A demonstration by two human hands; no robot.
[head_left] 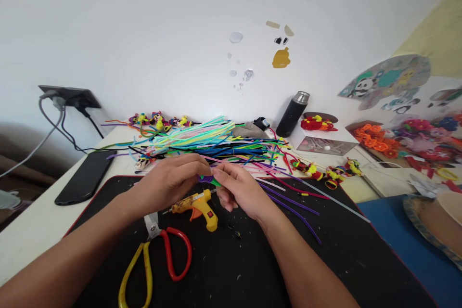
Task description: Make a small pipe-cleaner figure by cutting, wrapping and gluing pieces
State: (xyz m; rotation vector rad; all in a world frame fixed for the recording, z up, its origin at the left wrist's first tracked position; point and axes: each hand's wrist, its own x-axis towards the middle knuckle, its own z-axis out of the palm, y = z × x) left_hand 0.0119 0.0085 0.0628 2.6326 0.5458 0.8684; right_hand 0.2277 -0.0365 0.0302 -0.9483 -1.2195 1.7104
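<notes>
Between my two hands is a small piece of pipe cleaner work (206,179), purple and green, mostly covered by the fingers. My left hand (173,178) is closed around its purple end. On the green end, my right hand (236,185) pinches with thumb and fingers. Just below the hands a yellow glue gun (200,206) lies on its side on the black mat (224,269). Scissors (153,231) with one yellow and one red handle lie spread apart nearer to me, left of the glue gun.
A heap of coloured pipe cleaners (202,137) lies behind the hands, with loose purple stems (296,207) to the right. Small pipe cleaner figures (306,169) lie around it. A phone (86,178) is at left, a black thermos (293,113) and white box (325,142) at the back right.
</notes>
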